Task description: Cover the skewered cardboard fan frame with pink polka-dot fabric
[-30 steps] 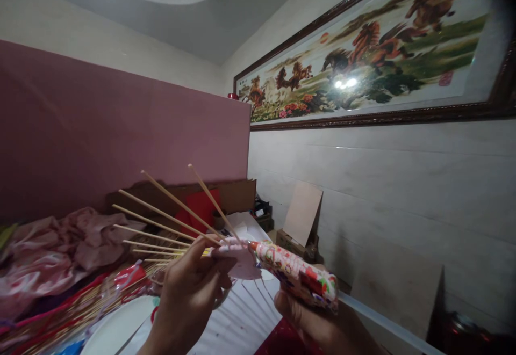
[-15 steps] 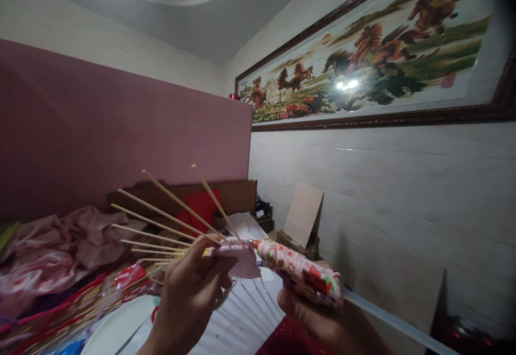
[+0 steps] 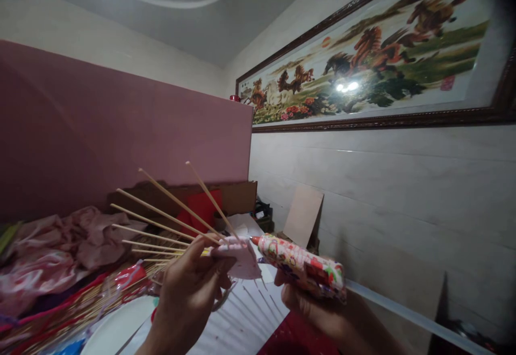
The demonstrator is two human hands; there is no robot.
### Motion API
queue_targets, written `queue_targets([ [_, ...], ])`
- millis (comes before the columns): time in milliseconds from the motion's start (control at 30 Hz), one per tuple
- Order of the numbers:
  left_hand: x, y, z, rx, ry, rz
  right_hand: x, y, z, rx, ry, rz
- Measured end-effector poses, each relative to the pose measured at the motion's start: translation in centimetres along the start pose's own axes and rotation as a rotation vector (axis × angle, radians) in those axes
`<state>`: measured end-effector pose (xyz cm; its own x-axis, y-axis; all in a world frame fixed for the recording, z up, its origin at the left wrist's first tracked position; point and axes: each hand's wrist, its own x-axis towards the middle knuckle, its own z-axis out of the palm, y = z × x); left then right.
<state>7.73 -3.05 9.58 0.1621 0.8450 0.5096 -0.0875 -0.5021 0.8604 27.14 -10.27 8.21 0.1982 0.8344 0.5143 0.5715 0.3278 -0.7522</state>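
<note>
My left hand (image 3: 193, 285) pinches a pale pink piece (image 3: 242, 261) by its left side, thumb on top. Thin wooden sticks (image 3: 165, 196) fan out from its edge to the left and upward. My right hand (image 3: 310, 306) is wrapped round the handle of a hot glue gun (image 3: 300, 261) covered in a floral pattern. Its orange-red nozzle points left at the upper right edge of the pink piece; I cannot tell if they touch. A long translucent glue stick (image 3: 403, 312) sticks out of the gun's back end.
Below lies a white sheet (image 3: 237, 328) crossed by the sticks' shadows. A white round plate (image 3: 116, 328), many loose sticks and crumpled pink cloth (image 3: 84, 237) lie to the left. Behind stand a cardboard box (image 3: 237, 196) and a leaning board (image 3: 304, 215); a framed horse picture (image 3: 363, 65) hangs above.
The glue gun has shifted very slightly right and down with my right hand. The fan of sticks has tilted a little to the left; both grips are the same.
</note>
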Motion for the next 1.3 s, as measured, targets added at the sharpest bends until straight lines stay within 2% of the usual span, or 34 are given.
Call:
queue_targets([
  [167,0.1,-0.4,-0.4,0.246,0.0,0.14,-0.4,-2.6,-0.5,-0.014,-0.067,-0.005],
  [333,0.0,-0.5,-0.3,0.427,0.075,0.276,-0.2,-3.1,-0.7,-0.082,-0.055,-0.079],
  [667,0.1,-0.8,-0.4,0.51,0.087,0.332,-0.2,-3.1,-0.6,-0.105,-0.08,-0.07],
  [900,0.2,-1.1,-0.7,0.579,0.057,0.38,-0.7,-1.7,0.0,-0.161,0.058,-0.012],
  [1300,0.3,-1.3,-0.9,0.638,0.073,0.434,-0.6,-2.0,0.2,-0.158,0.026,-0.008],
])
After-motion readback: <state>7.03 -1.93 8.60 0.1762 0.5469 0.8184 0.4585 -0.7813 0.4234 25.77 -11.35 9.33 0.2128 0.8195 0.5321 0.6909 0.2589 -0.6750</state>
